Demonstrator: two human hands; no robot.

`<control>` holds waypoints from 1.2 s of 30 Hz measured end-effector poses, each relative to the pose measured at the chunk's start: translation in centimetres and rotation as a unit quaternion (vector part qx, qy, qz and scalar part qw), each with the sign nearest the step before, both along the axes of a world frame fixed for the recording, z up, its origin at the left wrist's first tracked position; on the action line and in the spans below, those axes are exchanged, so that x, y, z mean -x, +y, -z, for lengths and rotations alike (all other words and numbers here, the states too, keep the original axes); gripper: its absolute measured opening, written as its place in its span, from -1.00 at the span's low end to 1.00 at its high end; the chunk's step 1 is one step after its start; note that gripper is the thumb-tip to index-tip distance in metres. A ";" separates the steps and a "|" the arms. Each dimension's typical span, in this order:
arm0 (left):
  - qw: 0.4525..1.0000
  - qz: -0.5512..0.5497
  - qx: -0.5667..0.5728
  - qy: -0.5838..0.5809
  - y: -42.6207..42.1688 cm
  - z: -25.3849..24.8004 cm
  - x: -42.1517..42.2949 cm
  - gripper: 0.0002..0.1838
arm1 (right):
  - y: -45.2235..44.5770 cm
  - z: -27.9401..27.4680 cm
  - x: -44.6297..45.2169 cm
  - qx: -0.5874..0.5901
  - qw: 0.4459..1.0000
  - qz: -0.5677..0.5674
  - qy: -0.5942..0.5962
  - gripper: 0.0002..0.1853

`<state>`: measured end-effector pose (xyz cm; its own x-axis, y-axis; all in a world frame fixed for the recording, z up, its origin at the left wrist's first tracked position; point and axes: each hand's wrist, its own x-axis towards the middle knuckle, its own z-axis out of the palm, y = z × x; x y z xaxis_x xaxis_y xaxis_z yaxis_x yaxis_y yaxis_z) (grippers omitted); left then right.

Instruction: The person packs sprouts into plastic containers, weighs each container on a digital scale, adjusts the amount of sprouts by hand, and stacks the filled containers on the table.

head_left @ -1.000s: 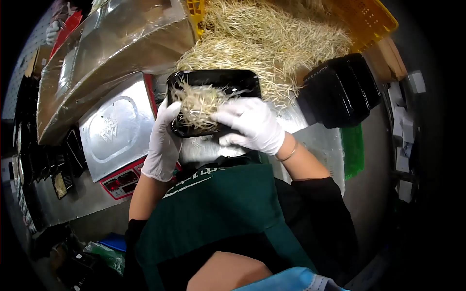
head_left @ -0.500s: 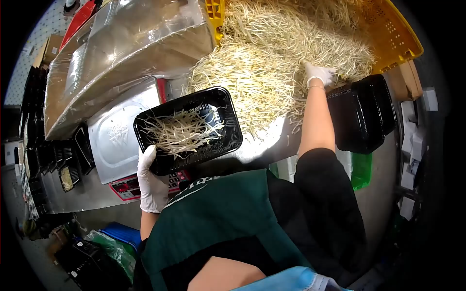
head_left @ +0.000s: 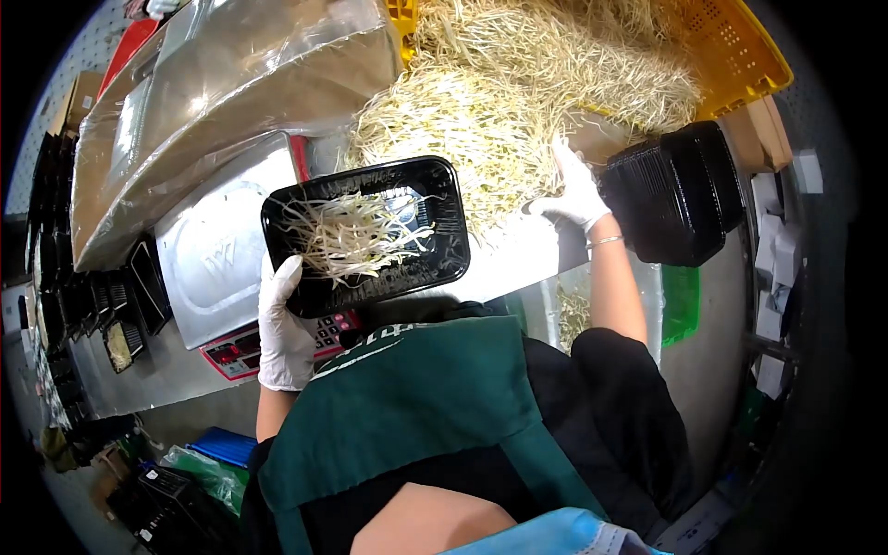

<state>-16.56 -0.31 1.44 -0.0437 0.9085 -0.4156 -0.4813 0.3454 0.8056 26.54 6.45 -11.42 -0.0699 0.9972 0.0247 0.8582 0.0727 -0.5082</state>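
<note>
My left hand (head_left: 286, 324), in a white glove, grips the near left corner of a black plastic tray (head_left: 444, 254). A loose bunch of bean sprouts (head_left: 356, 236) lies inside that tray. My gloved right hand (head_left: 575, 192) is at the near right edge of a big heap of bean sprouts (head_left: 462, 120), fingers stretched and thumb apart, with nothing held in it. Beside it on the right stands a stack of black trays (head_left: 671, 199). Part of the scale (head_left: 217, 245) lies beneath and left of the held tray.
A yellow crate (head_left: 754, 55) tipped behind the heap holds more sprouts. A plastic-covered box (head_left: 231, 120) stands at the upper left. Several black trays (head_left: 116, 301) sit at the left. Below the table edge are a green crate (head_left: 682, 301) and a blue crate (head_left: 222, 446).
My right hand has come down and toward me from the upper right of the heap, its fingers spreading. The tray in my left hand has shifted slightly, and a gap shows in the sprouts.
</note>
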 end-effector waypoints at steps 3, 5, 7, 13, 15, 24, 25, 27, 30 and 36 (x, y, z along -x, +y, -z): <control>0.999 0.048 0.001 0.004 0.5 0.3 -0.4 -0.47 | 1.2 -0.4 1.5 -0.053 0.996 -0.002 -0.069 0.19; 0.997 0.075 -0.016 -0.008 1.0 0.5 -1.1 -0.49 | 3.0 -3.4 2.5 0.076 0.993 0.064 0.062 -0.04; 0.997 0.078 0.006 -0.013 1.1 1.0 -1.0 -0.46 | 4.6 -0.8 1.0 0.083 0.927 0.105 0.350 -0.35; 0.977 0.204 -0.025 -0.053 3.4 0.0 -3.3 -0.42 | 2.1 -14.4 2.9 0.092 0.866 0.016 0.491 -0.42; 0.970 0.232 -0.019 -0.069 4.5 0.6 -4.9 -0.41 | 1.2 -16.6 6.4 0.070 0.808 -0.145 0.567 -0.37; 0.982 0.171 -0.024 -0.071 4.0 1.3 -4.8 -0.37 | -4.2 -10.4 6.9 -0.141 0.962 -0.049 0.229 -0.14; 0.985 0.156 -0.040 -0.062 3.9 1.6 -4.2 -0.40 | -4.7 -7.2 3.7 -0.162 0.967 0.003 0.195 -0.11; 0.990 0.114 -0.026 -0.077 3.8 2.6 -2.9 -0.56 | -6.1 -1.2 1.3 -0.129 0.971 0.164 0.114 -0.01; 0.992 0.051 0.043 -0.104 3.7 2.8 -1.9 -0.70 | -4.9 3.0 2.1 -0.120 0.954 0.266 0.062 0.13; 0.993 -0.063 0.040 -0.094 2.2 1.1 -0.4 -0.69 | 7.2 1.6 0.1 -0.176 0.927 0.319 0.095 0.01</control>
<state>-16.16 1.90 0.34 -0.0700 0.8644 -0.4978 -0.6646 0.3317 0.6695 26.46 13.66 -12.97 0.5691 0.7627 0.3073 0.6815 -0.2284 -0.6953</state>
